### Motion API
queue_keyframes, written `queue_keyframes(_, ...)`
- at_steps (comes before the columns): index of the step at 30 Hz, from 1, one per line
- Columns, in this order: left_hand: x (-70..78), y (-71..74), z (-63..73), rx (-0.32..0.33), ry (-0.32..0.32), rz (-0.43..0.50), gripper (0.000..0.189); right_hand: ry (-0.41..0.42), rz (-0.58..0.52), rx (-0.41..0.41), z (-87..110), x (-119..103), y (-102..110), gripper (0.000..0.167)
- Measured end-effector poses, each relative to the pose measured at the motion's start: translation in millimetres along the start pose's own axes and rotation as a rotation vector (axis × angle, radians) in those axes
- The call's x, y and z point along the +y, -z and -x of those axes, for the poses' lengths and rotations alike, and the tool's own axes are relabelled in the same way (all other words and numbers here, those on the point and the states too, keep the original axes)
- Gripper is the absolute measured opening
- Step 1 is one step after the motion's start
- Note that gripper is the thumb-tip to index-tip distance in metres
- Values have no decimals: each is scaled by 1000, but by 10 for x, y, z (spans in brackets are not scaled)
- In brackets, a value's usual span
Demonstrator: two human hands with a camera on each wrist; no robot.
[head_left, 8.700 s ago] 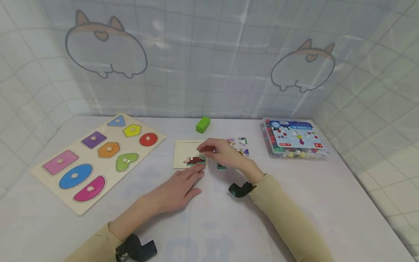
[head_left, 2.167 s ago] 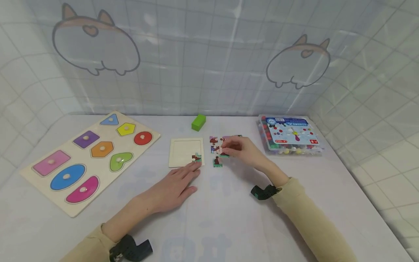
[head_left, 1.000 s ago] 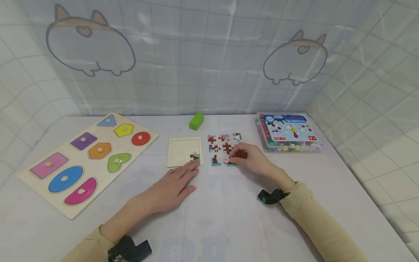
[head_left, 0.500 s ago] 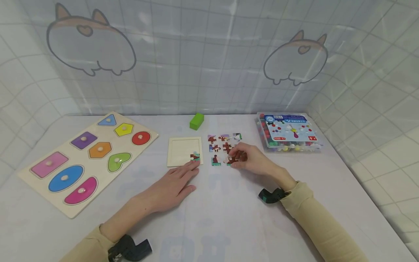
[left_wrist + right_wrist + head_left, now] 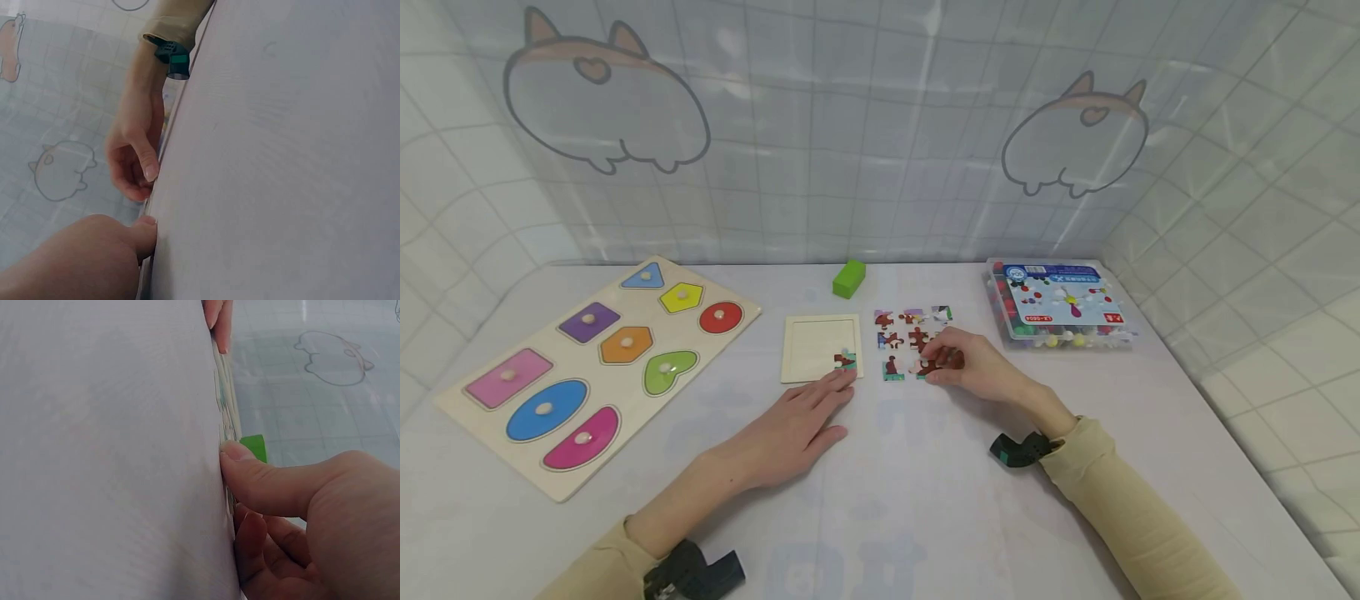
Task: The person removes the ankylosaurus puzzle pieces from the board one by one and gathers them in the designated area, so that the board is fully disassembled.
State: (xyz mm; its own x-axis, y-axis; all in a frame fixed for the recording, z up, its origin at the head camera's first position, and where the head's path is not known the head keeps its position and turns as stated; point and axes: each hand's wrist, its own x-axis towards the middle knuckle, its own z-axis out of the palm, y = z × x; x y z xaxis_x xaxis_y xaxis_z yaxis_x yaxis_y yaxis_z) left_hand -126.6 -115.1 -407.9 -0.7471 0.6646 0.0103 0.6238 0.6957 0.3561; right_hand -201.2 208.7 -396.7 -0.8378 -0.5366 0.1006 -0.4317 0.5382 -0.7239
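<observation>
In the head view, the left hand lies with extended fingers on the lower right edge of a small square wooden puzzle tray. A single jigsaw piece sits in the tray's lower right corner, partly behind the fingertips. To the right of the tray, several loose jigsaw pieces are laid in rows on the table. With thumb and index finger, the right hand pinches a brown-and-green jigsaw piece at the lower right of these rows; the hand hides part of the group. Both wrist views show the pieces only edge-on.
A wooden board of knobbed coloured shapes lies at the left. A green block stands behind the tray. At the back right is a clear plastic box of coloured parts. A patterned curtain hangs behind the white table.
The right hand has moved from over the tray to the right-hand rows. Maroon-and-green pieces along the tray's bottom are down to one in the corner. The left hand stays on the tray.
</observation>
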Motion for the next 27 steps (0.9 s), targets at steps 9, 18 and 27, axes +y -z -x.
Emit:
queue_keyframes(9,46,14,3,-14,10,-3,64,-21,21,-3,2,26,-1,26)
queue_keyframes(18,47,30,-1,15,0,-2,61,-32,15,-1,-5,48,-4,25)
queue_keyframes(27,-44,151,0,179,104,-17,55,-34,7,-3,-12,28,-5,25)
